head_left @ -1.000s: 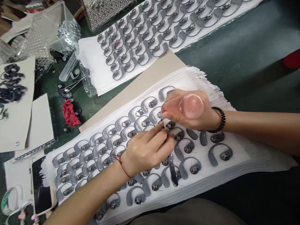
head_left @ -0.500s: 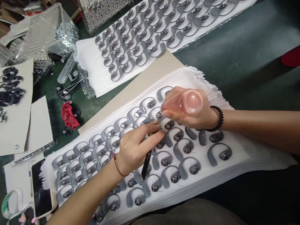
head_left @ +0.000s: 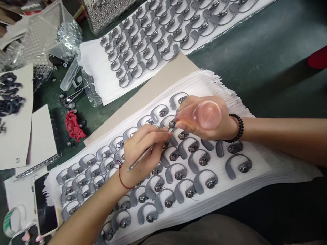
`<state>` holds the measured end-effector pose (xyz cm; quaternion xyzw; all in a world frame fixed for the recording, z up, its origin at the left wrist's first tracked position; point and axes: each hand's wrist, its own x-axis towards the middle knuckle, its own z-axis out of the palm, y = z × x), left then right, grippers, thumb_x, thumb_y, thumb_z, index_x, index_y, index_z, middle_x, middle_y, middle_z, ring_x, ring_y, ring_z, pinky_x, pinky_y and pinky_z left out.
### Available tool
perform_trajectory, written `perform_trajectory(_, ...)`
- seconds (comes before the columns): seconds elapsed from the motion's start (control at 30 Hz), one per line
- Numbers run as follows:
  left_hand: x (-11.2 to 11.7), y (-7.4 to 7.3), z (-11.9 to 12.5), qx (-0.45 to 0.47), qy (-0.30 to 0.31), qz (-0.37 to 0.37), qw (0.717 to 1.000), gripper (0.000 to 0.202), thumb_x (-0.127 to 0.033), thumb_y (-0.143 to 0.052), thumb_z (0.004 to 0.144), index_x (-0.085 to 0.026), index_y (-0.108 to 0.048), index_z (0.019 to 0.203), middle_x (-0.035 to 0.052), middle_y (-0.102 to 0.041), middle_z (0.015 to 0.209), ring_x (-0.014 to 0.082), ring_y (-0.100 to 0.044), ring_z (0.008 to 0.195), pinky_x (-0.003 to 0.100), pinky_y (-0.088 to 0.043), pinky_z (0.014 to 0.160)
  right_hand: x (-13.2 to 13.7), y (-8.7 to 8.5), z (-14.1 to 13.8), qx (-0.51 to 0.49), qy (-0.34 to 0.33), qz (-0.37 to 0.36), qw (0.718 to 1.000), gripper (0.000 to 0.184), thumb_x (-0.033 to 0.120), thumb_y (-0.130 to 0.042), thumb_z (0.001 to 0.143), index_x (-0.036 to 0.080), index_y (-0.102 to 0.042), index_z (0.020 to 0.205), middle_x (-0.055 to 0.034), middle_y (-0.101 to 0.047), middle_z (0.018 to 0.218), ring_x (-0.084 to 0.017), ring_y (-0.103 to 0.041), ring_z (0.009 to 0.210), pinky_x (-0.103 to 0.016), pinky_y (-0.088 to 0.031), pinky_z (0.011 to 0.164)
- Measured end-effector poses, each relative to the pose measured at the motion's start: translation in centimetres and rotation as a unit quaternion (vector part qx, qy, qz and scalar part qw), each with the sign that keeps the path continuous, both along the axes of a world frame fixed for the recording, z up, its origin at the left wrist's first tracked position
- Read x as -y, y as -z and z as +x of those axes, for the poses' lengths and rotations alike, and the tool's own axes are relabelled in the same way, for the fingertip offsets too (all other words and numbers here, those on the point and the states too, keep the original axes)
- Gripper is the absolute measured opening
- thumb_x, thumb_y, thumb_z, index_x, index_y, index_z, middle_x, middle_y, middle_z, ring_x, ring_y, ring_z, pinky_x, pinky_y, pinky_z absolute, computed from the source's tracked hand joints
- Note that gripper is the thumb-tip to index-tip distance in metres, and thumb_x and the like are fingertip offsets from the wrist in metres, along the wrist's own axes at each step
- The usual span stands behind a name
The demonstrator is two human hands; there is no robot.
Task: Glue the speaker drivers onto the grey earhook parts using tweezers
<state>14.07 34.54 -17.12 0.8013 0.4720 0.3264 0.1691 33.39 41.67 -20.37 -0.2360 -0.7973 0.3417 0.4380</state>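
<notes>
Grey hook: the grey hook-shaped part (head_left: 172, 123) sits on the white sheet stack (head_left: 204, 81), its metal round end right in the gap between your two sets of fingertips.
Left hand: your left hand (head_left: 145, 146) has the slim tool (head_left: 139, 159) pinched, looks like tweezers to me.
Tool axis: runs lower left to upper right, working end towards that round end; can't tell if it's touching.
Right hand: your right hand (head_left: 224, 124) is wrapped round the pinkish bottle (head_left: 211, 115), base up at the camera, narrow end angled left and down by the part. The nozzle's hidden.
Who's nearer: honestly a tie, left just below the round end, right just beside it.
Bottle fill: can't tell from here.
Clear tub: the clear tub (head_left: 63, 17), off top left, has loose metal pieces (head_left: 68, 37) in it.
Clear tray: the clear tray (head_left: 95, 33) beside it holds loads of small round metal parts (head_left: 109, 12).
</notes>
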Motion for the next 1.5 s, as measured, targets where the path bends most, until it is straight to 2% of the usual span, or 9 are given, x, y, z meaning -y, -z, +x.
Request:
perform_trajectory(0.17,-0.8,-0.2,0.1,0.033,-0.017,-0.022,0.999,0.024,0.001,-0.059,0.074,-0.021,-0.06,0.083,-0.0019,-0.062,0.075,0.0089,-0.055,0.066,0.023,-0.045,0.057,0.0,0.5,0.0,-0.019,0.006,0.012,1.0,0.011,0.025,-0.063,0.08,0.015,-0.061,0.082,0.0006,-0.063,0.078,-0.01,-0.059,0.068,-0.022,-0.044,0.059)
perform_trajectory(0.43,-1.3,-0.2,-0.1,0.059,-0.055,-0.081,0.993,0.013,-0.009,-0.061,0.077,-0.02,-0.062,0.082,-0.0006,-0.058,0.071,0.0083,-0.052,0.062,0.021,-0.038,0.048,0.2,0.1,0.0,-0.014,0.007,0.001,1.0,0.018,0.034,-0.062,0.081,0.016,-0.061,0.08,-0.0007,-0.063,0.077,-0.011,-0.059,0.067,-0.023,-0.045,0.058)
perform_trajectory(0.67,-1.7,-0.3,0.0,0.061,-0.07,-0.099,0.991,0.005,-0.016,-0.061,0.079,-0.02,-0.063,0.081,-0.0003,-0.059,0.071,0.0087,-0.052,0.062,0.022,-0.039,0.049,0.2,0.3,0.0,-0.013,0.003,0.003,1.0,0.02,0.037,-0.061,0.082,0.017,-0.061,0.083,-0.0007,-0.064,0.077,-0.011,-0.06,0.066,-0.023,-0.046,0.058)
perform_trajectory(0.87,-2.1,-0.3,0.0,0.084,-0.08,-0.117,0.986,0.003,-0.017,-0.064,0.077,-0.019,-0.064,0.079,0.0002,-0.06,0.072,0.0077,-0.053,0.062,0.019,-0.04,0.048,0.2,0.1,0.0,-0.017,0.01,-0.004,1.0,0.021,0.037,-0.061,0.082,0.017,-0.061,0.08,-0.0009,-0.063,0.077,-0.011,-0.059,0.067,-0.022,-0.047,0.059)
perform_trajectory(1.03,-2.5,-0.3,0.0,0.092,-0.082,-0.126,0.984,0.003,-0.018,-0.066,0.076,-0.02,-0.065,0.078,-0.0002,-0.062,0.075,0.0075,-0.058,0.065,0.016,-0.046,0.052,0.2,-0.2,0.0,-0.002,-0.039,-0.017,0.999,0.023,0.039,-0.059,0.083,0.017,-0.059,0.076,0.0006,-0.062,0.074,-0.009,-0.059,0.066,-0.02,-0.047,0.058)
perform_trajectory(1.17,-2.8,-0.5,0.2,0.086,-0.093,-0.133,0.983,0.003,-0.022,-0.066,0.076,-0.018,-0.065,0.076,0.0001,-0.062,0.073,0.0073,-0.058,0.063,0.015,-0.046,0.05,0.2,-0.2,-0.2,0.003,-0.024,-0.028,0.999,0.023,0.04,-0.061,0.082,0.018,-0.06,0.08,0.0003,-0.063,0.076,-0.01,-0.059,0.065,-0.022,-0.046,0.055)
perform_trajectory(1.37,-2.8,-0.5,0.2,0.086,-0.095,-0.143,0.981,0.007,-0.025,-0.065,0.077,-0.018,-0.065,0.077,0.0002,-0.061,0.073,0.0077,-0.058,0.063,0.015,-0.047,0.051,0.4,0.3,-0.3,0.02,-0.005,0.014,1.0,0.024,0.041,-0.063,0.081,0.017,-0.061,0.082,0.0014,-0.064,0.076,-0.009,-0.059,0.064,-0.022,-0.045,0.056)
perform_trajectory(1.5,-2.8,-0.4,0.1,0.096,-0.091,-0.145,0.981,0.005,-0.023,-0.065,0.077,-0.018,-0.064,0.077,0.0004,-0.061,0.074,0.0077,-0.058,0.064,0.015,-0.047,0.052,0.3,0.2,-0.2,0.018,-0.009,0.017,1.0,0.021,0.039,-0.064,0.081,0.018,-0.061,0.081,0.001,-0.064,0.078,-0.01,-0.059,0.064,-0.022,-0.044,0.056)
